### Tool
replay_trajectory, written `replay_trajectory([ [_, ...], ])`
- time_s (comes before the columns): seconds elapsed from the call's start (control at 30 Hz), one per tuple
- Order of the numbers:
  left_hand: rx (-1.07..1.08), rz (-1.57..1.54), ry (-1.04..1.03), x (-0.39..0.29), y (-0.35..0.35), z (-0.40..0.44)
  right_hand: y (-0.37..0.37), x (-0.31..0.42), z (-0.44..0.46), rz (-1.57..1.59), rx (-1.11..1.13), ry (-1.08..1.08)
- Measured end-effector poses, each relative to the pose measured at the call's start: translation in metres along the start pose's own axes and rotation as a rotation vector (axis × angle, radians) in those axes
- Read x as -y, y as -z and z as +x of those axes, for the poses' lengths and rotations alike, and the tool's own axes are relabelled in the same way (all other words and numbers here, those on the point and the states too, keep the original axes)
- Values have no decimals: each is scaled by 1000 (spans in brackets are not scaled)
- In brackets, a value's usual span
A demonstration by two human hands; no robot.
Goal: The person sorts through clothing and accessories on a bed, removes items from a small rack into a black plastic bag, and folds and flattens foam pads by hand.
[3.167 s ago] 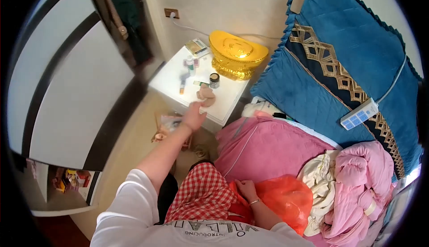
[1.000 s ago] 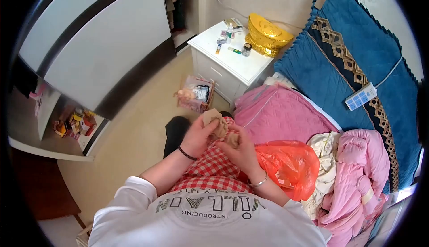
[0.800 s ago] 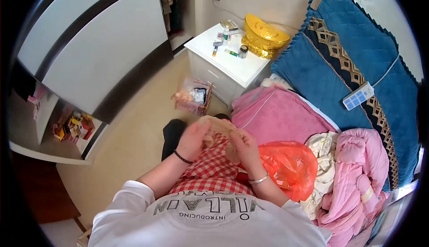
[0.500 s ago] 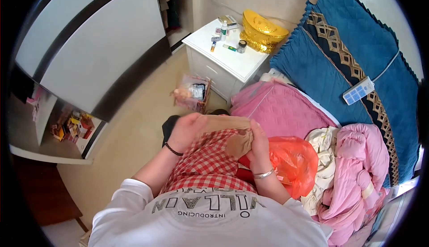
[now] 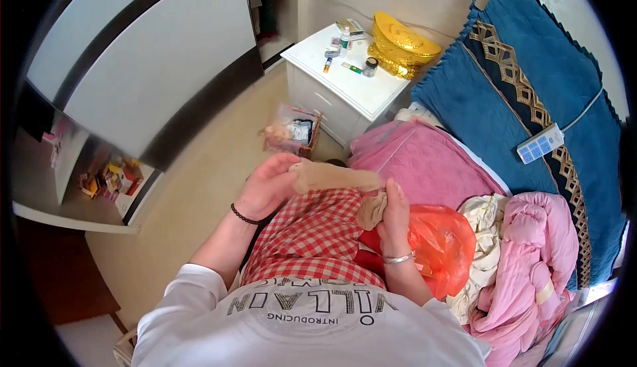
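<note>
A thin beige stretchy cloth is pulled out sideways above the red and white checked fabric on my lap. My left hand, with a dark beaded bracelet at the wrist, grips one end. The other end is in my right hand, which has a silver bangle, and a bunched part of the cloth hangs beside its palm. Close to my right wrist lies a red plastic bag.
A white nightstand holds a gold ingot-shaped box, a jar and small bottles. A basket stands on the floor. Pink bedding, a blue headboard cover and a power strip are at the right.
The beige cloth has come from the nightstand to my lap. Bunched between both hands a second ago, it is now stretched out, with my hands farther apart.
</note>
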State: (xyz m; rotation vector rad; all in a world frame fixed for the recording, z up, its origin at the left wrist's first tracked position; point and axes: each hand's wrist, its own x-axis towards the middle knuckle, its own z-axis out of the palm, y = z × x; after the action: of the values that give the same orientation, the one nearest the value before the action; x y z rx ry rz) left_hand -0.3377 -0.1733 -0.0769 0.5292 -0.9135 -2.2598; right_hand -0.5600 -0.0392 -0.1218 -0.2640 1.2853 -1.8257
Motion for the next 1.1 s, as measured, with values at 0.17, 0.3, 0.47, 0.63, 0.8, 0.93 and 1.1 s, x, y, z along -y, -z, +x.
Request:
replay_trajectory([
  [0.17, 40, 71, -13, 11, -4, 0, -32, 15, -31, -260, 214, -143],
  [0.3, 100, 420, 44, 26, -21, -6, -44, -9, -38, -589, 445, 164],
  [0.47, 70, 556, 111, 21, -17, -10, -42, 0, -41, -662, 450, 124],
  [0.63, -7, 803, 96, 31, -21, -13, -46, -3, -46, -676, 471, 278],
  [0.8, -95, 1090, -188, 59, -3, -3, -45, -7, -54, -896, 656, 486],
  [0.93, -146, 261, 86, 53, -1, 4, -50, -9, -58, -966, 868, 711],
  [1.1, 8, 103, 11, 26, -5, -4, -40, -2, -48, -855, 737, 110],
])
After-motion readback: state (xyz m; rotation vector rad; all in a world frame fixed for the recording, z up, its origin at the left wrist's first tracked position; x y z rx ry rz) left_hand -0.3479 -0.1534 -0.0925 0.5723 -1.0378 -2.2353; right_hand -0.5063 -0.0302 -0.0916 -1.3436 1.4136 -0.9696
